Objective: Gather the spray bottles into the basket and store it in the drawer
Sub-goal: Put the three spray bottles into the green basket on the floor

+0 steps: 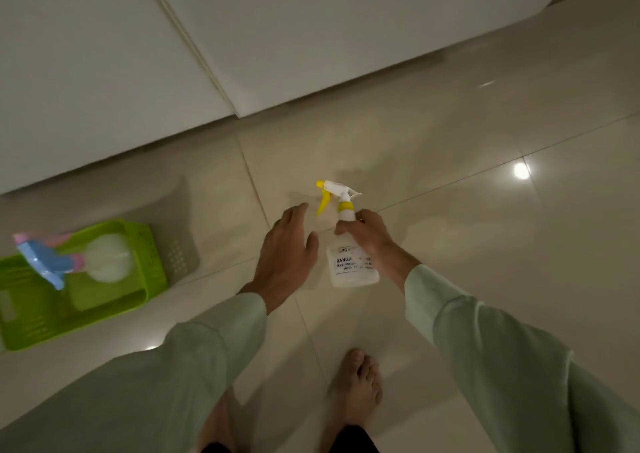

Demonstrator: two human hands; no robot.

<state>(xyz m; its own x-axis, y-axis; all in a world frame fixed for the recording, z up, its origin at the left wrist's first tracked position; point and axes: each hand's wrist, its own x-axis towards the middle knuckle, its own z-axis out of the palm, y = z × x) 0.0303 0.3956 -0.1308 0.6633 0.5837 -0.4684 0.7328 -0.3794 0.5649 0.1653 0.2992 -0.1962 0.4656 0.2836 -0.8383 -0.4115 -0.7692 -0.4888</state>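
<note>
Gathering is the step in hand: the right hand [369, 232] has its grip wrapped around the neck of the white spray bottle [349, 258], while the left hand [285, 251] hovers spread wide and empty just beside the bottle. Next, carry the bottle left to the green basket [83, 300], which already holds a blue-topped bottle [46, 262].

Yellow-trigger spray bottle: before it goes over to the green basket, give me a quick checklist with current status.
1. Grip: right hand closed around the neck of the yellow-trigger spray bottle: ok.
2. Left hand free: open, beside the bottle, holding nothing: ok.
3. Green basket reachable: on the floor to the person's left, opening facing up: ok.
4. Room in basket: a blue-trigger bottle already lies inside, with bare bottom showing beside it: ok.
5. Bottle clear of the floor: cannot tell.
6. Drawer open for storing: cabinet fronts look shut: not ok.
</note>
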